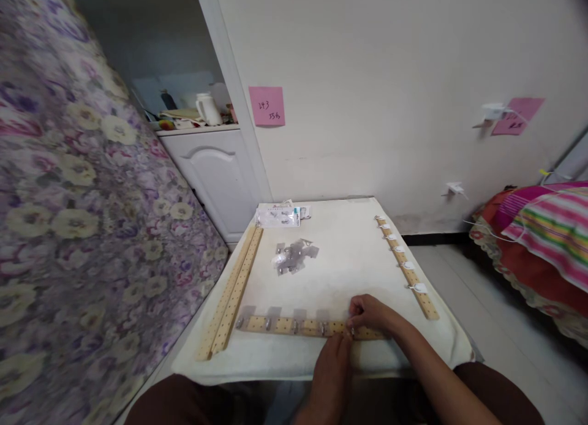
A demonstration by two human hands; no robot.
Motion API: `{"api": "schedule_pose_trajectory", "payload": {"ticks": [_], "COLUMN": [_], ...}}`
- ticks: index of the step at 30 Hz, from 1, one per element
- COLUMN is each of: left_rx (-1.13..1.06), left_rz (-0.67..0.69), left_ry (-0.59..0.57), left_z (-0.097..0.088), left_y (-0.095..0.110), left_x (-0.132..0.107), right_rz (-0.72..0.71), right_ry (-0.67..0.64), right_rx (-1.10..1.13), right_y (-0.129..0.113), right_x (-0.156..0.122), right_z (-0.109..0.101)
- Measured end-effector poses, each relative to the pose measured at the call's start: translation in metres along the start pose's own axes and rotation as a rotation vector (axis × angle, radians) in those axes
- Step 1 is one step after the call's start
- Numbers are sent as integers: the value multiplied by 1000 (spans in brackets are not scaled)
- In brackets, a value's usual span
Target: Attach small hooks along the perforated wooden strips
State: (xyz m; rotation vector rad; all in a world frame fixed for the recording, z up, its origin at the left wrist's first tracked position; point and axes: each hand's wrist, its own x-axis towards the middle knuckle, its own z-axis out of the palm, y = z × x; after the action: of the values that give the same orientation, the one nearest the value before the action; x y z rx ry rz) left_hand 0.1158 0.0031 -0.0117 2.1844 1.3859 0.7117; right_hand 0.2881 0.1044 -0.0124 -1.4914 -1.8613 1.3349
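A perforated wooden strip (285, 325) lies across the near edge of the white-covered table (344, 272), with several small metal hooks fixed along it. My right hand (370, 315) rests on the strip's right part, fingers curled and pinched over a small metal hook (351, 332). My left hand (331, 370) comes up from below, fingertips touching the strip at the same spot; whether it grips anything is hidden. A pile of small clear bags with metal parts (294, 256) lies in the table's middle.
Two more wooden strips (232, 293) lie along the left edge, and another strip with white hooks (407, 266) along the right. A packet (280, 217) sits at the back. A floral mattress (82, 217) leans left; bedding (546, 241) is at right.
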Motion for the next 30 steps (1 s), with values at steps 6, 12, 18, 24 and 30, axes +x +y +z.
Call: {"api": "schedule_pose_trajectory", "payload": {"ticks": [6,12,18,24,30], "left_rx": [25,-16,-39,-92,-147], "left_rz": [34,76,147,173,40], "left_ry": [-48,-5,87,120,89], "left_z": [-2,1,7,23,34], "left_y": [-5,-16,-29,-47,-56], "left_x": [-1,-6,-13,-15,-10], "right_rz": [-11,-31,-39,-116,-70], "right_ry": [41,28,107,185,240], "right_rx": [7,129,182,171,177], "right_y": [-1,-3,-6,-42,-91], "right_x": [-5,-14,-15,26,98], "right_z": [0,-2,-6,-4,34]}}
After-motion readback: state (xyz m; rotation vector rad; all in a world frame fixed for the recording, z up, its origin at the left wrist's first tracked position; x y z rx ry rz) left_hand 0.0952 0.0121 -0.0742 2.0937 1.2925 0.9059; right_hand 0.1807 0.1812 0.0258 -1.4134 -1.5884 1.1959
